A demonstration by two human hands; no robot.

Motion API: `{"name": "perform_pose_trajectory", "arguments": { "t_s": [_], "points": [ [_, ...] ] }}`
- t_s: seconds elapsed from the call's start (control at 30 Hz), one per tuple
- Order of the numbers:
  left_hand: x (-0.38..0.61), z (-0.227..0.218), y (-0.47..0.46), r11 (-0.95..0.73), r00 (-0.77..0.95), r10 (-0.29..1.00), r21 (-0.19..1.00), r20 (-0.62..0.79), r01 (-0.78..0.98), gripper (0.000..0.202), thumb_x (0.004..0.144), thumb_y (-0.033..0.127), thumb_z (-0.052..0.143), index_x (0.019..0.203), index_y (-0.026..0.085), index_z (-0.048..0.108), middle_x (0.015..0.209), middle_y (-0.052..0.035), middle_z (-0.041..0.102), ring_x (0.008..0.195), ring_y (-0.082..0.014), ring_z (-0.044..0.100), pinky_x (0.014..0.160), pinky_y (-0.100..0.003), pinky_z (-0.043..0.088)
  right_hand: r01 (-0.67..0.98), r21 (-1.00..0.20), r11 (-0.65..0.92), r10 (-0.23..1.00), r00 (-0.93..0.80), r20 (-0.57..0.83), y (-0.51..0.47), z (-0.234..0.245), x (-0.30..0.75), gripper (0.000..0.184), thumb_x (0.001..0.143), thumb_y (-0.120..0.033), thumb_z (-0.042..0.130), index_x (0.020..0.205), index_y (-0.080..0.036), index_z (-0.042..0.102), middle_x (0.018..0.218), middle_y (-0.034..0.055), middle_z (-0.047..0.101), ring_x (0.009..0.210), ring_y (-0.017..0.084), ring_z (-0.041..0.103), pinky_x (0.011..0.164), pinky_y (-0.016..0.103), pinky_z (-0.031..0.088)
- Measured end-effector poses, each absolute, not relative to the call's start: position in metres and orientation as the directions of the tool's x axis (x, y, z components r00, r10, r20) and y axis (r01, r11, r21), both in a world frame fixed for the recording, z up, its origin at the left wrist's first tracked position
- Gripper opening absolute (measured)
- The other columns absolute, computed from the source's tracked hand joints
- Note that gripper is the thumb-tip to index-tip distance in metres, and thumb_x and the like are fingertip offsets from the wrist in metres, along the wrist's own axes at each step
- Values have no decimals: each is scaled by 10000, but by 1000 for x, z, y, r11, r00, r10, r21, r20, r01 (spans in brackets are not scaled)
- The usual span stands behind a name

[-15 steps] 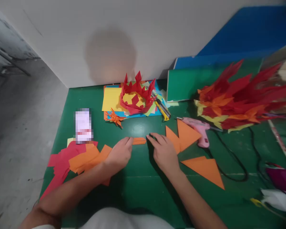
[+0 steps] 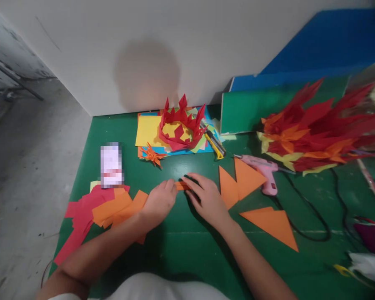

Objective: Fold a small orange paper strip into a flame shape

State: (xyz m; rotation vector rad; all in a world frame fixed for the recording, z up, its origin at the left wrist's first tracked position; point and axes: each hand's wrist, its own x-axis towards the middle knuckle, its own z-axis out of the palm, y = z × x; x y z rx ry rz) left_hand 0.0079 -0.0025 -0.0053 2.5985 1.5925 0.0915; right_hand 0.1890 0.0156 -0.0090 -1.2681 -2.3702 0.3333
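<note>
A small folded strip of orange paper (image 2: 181, 186) lies on the green tabletop between my hands. My left hand (image 2: 162, 203) has its fingers closed on the strip's left end. Over the right end, my right hand (image 2: 206, 200) reaches with its fingers stretched out and apart, the tips touching the paper. To the right of that hand lie folded orange paper triangles (image 2: 249, 179), and another orange triangle (image 2: 273, 225) is nearer to me. Loose orange paper pieces (image 2: 112, 208) overlap red paper pieces (image 2: 84, 212) beside my left forearm.
A red paper crown (image 2: 178, 132) sits on stacked coloured sheets (image 2: 146, 131) by the wall, with a yellow utility knife (image 2: 215, 143). A pink glue gun (image 2: 269, 177) trails a black cable. At right stands a red-orange paper flame piece (image 2: 315, 129); at left lies a blurred-out phone-like object (image 2: 111, 164).
My right hand has moved left from beside the orange strip onto its right end. My left hand stays at the left end. The whole view has shifted slightly.
</note>
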Motion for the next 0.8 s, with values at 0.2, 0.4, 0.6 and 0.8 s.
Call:
{"name": "perform_pose_trajectory", "arguments": {
  "t_s": [0.2, 0.4, 0.6, 0.8],
  "points": [
    [8, -5, 1, -452, 439, 884, 53, 162, 890, 215, 926, 241, 460, 1089, 176, 583, 896, -55, 603, 695, -163, 569, 585, -277, 455, 660, -390, 642, 766, -563, 309, 26, -21, 186, 262, 935, -199, 427, 1087, -183, 640, 1026, 106, 649, 942, 231, 555, 792, 387, 481],
    [9, -6, 5, -460, 448, 885, 85, 129, 884, 212, 937, 287, 440, 1003, 163, 599, 883, -60, 587, 767, -179, 542, 616, -288, 444, 634, -431, 642, 761, -598, 253, 28, -13, 188, 245, 919, -284, 486, 1083, -174, 632, 996, 103, 633, 918, 221, 555, 788, 374, 484],
    [9, -8, 4, -496, 486, 866, 82, 118, 864, 224, 948, 238, 404, 1021, 127, 584, 904, -80, 590, 779, -196, 545, 652, -324, 453, 645, -305, 701, 707, -685, 177, 33, -6, 189, 255, 932, -225, 455, 1121, -186, 621, 956, 88, 630, 847, 200, 540, 708, 328, 472],
    [11, -7, 2, -476, 460, 876, 110, 146, 872, 236, 926, 266, 459, 1056, 107, 573, 943, -99, 597, 827, -219, 563, 722, -363, 466, 652, -261, 712, 702, -673, 234, 33, -11, 189, 272, 941, -201, 426, 1121, -168, 627, 957, 96, 645, 856, 204, 555, 737, 336, 474]
  ]
}}
